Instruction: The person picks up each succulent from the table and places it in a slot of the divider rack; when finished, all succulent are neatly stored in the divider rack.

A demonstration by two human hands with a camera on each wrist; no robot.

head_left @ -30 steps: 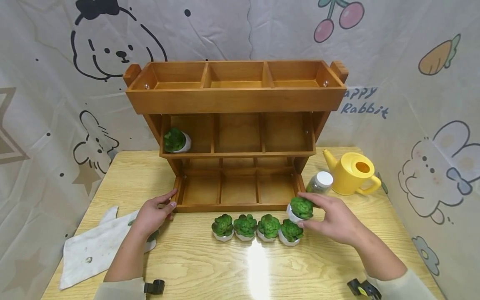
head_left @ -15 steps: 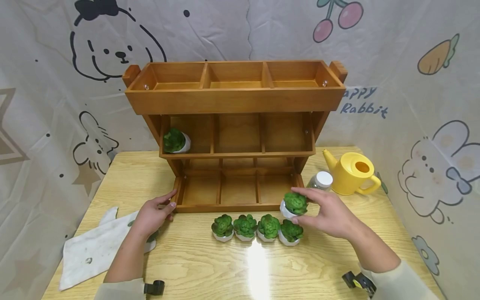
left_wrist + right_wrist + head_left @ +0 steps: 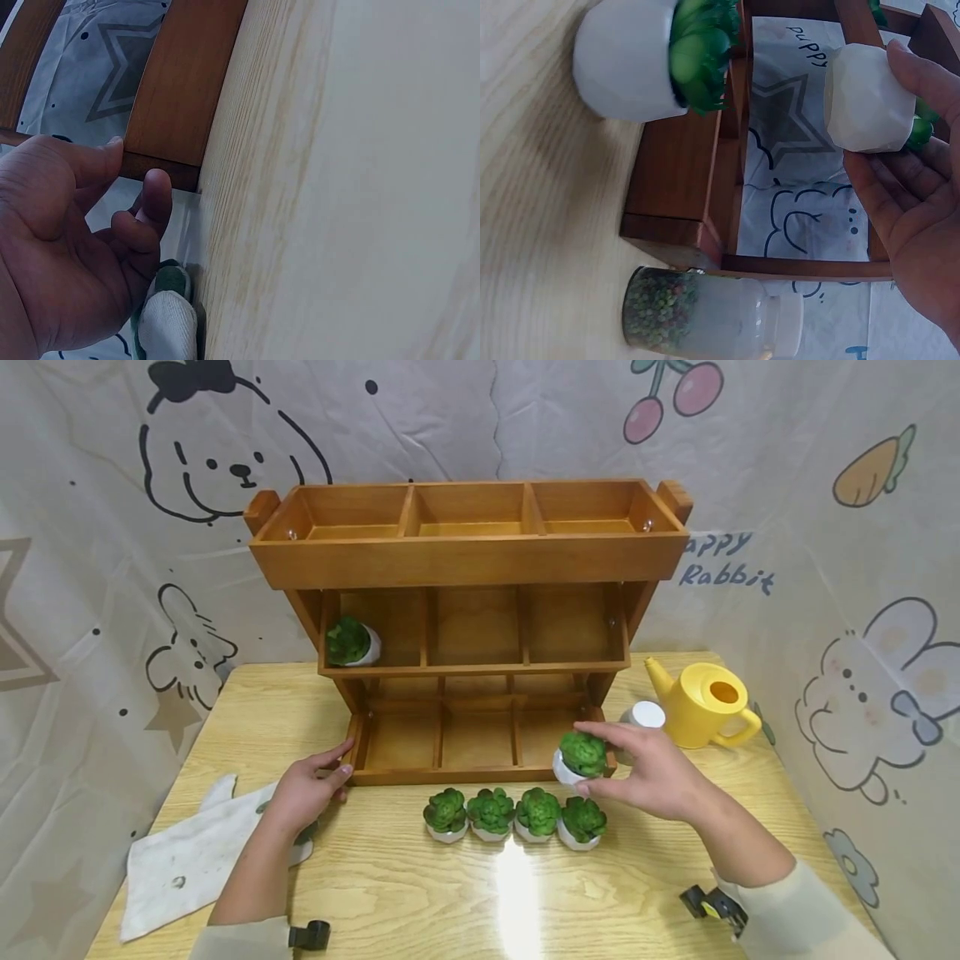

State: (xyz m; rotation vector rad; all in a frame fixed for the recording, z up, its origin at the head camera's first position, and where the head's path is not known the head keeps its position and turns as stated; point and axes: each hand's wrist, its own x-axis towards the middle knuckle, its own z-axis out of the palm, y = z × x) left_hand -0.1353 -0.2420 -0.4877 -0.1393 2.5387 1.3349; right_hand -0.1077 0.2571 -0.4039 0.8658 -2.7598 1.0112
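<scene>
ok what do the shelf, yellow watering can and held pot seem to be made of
Shelf: likely stained wood, satin; faint grain shows in the left wrist view. Yellow watering can: probably plastic, smooth and evenly coloured. Held pot: matte white, faceted; could be ceramic or plastic.

Your right hand point(image 3: 645, 772) holds a potted succulent point(image 3: 582, 756) by the front right corner of the three-tier wooden planter shelf point(image 3: 468, 562).
Your left hand point(image 3: 306, 789) touches the lowest tier's left front corner; four more potted succulents point(image 3: 491, 814) stand in a row before you on the wood-grain tabletop point(image 3: 390, 885), while another potted succulent point(image 3: 349, 642) leans in the middle tier's left compartment; to your right are a white-lidded jar point(image 3: 648, 714), partly behind your hand, and a yellow watering can point(image 3: 697, 710), and a white cloth point(image 3: 187, 864) lies beside your left forearm.
</scene>
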